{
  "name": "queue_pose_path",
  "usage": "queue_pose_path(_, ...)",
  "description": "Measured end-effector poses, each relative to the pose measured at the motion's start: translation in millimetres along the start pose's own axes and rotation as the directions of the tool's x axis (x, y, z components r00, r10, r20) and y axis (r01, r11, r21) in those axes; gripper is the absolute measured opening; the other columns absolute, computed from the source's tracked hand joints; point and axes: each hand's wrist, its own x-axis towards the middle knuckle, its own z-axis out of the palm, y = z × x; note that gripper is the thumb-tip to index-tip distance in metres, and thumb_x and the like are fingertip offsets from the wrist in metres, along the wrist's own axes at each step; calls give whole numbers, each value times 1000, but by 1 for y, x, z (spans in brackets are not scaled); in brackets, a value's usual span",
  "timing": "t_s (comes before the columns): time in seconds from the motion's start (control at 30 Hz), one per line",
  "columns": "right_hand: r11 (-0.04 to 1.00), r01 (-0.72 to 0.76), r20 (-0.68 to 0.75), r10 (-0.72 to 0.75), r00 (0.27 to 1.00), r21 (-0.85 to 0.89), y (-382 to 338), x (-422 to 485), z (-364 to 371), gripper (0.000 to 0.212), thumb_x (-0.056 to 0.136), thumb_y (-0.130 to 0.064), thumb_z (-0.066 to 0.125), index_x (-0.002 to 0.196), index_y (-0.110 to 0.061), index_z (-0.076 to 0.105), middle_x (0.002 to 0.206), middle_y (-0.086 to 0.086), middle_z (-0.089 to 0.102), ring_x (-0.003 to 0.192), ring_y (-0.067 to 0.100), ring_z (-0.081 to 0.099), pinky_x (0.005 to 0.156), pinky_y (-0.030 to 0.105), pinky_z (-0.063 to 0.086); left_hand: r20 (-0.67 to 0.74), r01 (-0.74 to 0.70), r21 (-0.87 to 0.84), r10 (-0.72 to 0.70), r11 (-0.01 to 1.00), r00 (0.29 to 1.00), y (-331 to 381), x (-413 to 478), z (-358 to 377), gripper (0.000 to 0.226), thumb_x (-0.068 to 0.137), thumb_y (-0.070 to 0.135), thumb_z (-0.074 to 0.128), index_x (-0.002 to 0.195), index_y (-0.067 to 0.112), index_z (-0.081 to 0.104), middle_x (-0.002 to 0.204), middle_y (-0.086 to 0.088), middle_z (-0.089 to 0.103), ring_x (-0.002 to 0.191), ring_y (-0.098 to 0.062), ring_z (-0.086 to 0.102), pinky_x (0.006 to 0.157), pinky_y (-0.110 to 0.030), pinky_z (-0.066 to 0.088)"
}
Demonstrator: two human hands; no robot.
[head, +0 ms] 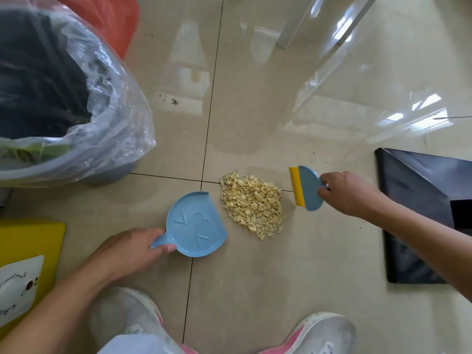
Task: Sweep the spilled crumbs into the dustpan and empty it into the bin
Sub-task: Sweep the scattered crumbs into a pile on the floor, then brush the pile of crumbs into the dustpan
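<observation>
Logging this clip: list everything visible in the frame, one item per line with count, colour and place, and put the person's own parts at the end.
crumb pile: one, pale yellow, on the floor between dustpan and brush
dustpan: one, light blue, empty, left of the pile
brush: one, blue body with yellow bristles, right of the pile
bin: one, grey with a clear liner, upper left
red bag: one, behind the bin
yellow box: one, lower left edge
black object: one, right edge
tiled floor: beige, glossy, a few dark specks
shoes: two, white and pink, bottom
left hand: grip on the dustpan handle
right hand: grip on the brush
</observation>
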Motion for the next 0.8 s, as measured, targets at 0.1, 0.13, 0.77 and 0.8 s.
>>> queue_pose_path(0.1,1000,6,-25,-5,1000,30,-10,14,3,19,91,-25,48,84,-13,62,81,10,63,70,26,59,60,35,49,76,-7,-46,10,999,997,-1,8,-1,35,89,62,53,87,30,65,81,5,69,77,-12,65,74,-33,52)
queue_pose_path(0.13,999,15,-35,-14,999,34,-13,17,3,20,90,-25,48,84,-13,62,80,10,63,70,27,59,60,36,50,101,-11,-51,16,999,995,-2,10,-1,39,88,63,53,87,26,65,81,3,70,76,-13,65,73,-33,52)
queue_pose_path(0.77,963,235,26,-234,972,-132,-168,-50,31,17,93,-12,52,107,-13,61,101,8,69,80,32,64,62,34,37,155,18,-127,2,992,988,43,14,-6,40,90,49,59,67,20,44,61,2,45,54,-18,41,58,-32,31)
queue_pose_path(0.8,962,242,32,-240,970,-123,-174,-53,31,17,93,-11,53,108,-13,61,102,8,69,81,33,64,62,34,36,161,25,-133,-4,991,987,43,14,-5,39,90,49,59,67,20,46,62,2,47,54,-18,43,58,-31,32)
